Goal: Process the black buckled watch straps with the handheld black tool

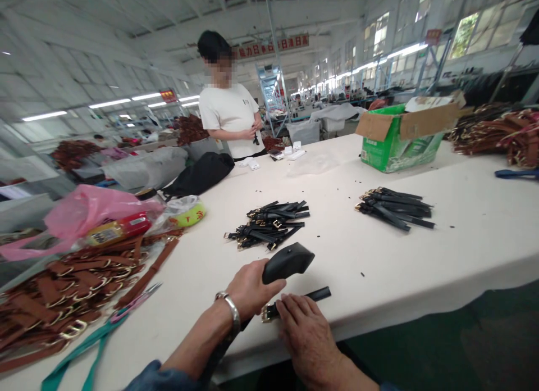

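My left hand, with a silver bracelet at the wrist, is closed around a smooth black leather-like piece with a small stud on top. What exactly this piece is I cannot make out. Beside it, the bent fingers of my right hand press on a short black strap at the table's near edge. Its gold buckle shows on the left, between the two hands. Farther in lies a pile of black buckle straps, and a second pile of black straps is to the right.
Brown buckled straps, teal-ribboned scissors and a pink bag occupy the left side. A green cardboard box and more brown straps stand at the back right. Across the white table, a person stands holding something small and dark.
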The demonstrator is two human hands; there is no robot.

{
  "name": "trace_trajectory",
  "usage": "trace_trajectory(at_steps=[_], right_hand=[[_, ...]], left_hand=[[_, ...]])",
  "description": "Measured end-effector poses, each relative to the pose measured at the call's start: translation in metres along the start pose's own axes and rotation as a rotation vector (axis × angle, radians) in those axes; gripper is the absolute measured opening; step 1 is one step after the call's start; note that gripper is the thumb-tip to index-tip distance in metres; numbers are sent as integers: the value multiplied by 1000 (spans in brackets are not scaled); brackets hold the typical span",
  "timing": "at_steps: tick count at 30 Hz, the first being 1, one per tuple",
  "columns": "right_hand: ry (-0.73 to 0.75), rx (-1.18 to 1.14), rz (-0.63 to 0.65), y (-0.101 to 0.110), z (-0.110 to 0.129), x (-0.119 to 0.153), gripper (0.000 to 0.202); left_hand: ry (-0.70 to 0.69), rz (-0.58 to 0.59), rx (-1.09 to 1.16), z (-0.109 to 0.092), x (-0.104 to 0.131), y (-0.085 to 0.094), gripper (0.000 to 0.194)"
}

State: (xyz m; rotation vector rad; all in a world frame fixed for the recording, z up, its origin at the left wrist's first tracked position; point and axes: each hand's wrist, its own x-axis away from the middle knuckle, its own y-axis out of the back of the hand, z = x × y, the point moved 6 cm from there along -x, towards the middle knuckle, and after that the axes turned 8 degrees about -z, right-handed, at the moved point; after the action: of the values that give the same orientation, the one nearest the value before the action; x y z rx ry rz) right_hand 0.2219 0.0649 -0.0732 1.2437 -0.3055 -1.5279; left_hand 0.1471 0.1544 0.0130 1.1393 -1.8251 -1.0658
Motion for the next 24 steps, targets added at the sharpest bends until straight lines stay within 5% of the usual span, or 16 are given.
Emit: trace_trajectory(at_steps=[5, 10, 17, 24], right_hand=[[-81, -39, 51, 5, -5, -17, 29], [-160, -151, 74, 12, -21, -28, 37], [18, -286, 31, 17, -29, -31, 30], [-34, -344, 13, 23, -39, -25, 25]], left_hand=[[71, -14, 68, 40, 21, 10, 35], [125, -44, 86, 65, 39, 16, 36], [156, -20, 53, 74, 56, 21, 33], [49, -23, -122, 68, 64, 24, 26]])
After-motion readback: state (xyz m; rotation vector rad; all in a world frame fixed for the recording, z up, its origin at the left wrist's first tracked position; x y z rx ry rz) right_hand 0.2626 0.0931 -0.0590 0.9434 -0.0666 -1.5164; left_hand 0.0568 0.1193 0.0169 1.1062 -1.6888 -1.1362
